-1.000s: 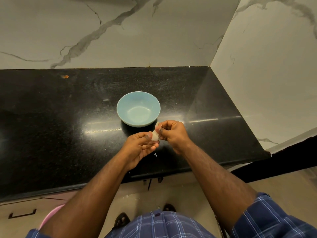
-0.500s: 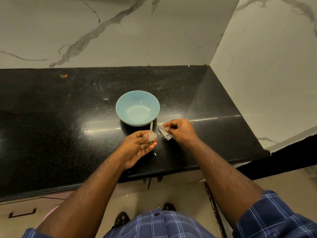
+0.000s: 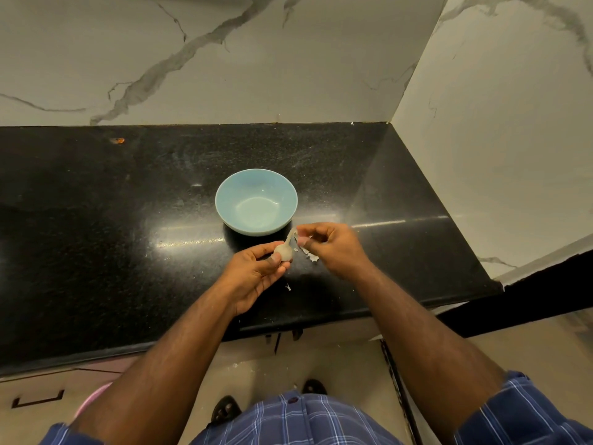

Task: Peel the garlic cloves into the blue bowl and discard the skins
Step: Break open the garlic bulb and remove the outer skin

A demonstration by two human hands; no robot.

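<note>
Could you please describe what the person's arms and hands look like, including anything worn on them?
Both forearms are bare. The left hand and right hand wear no gloves, and no rings or watch show. Blue plaid sleeves with thin white lines are pushed up near the elbows.

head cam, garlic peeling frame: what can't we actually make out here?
- Garlic: the left hand covers its underside, so remaining skin is unclear.
- Skin scraps: the right hand is motion-blurred and partly covers them; count unclear.
- Pink object: cut off by the left arm and the counter edge.
- Blue bowl: looks empty.
</note>
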